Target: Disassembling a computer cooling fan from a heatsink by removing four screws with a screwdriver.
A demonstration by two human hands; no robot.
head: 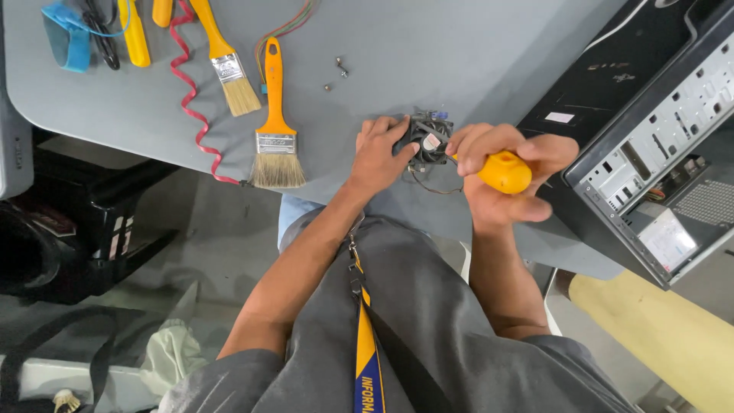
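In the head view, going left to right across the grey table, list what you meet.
Blue strap → red coiled cord → upper paintbrush → lower paintbrush → loose screws → left hand → small fan → right hand gripping orange screwdriver handle → computer case.

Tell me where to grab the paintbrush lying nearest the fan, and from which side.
Probably take the nearer paintbrush by its orange handle, coming from above. It lies flat on the grey table, handle pointing away from the person, bristles at the table's near edge. The handle's narrow waist above the metal ferrule looks easiest to pinch. The red coiled cord beside it lies apart.
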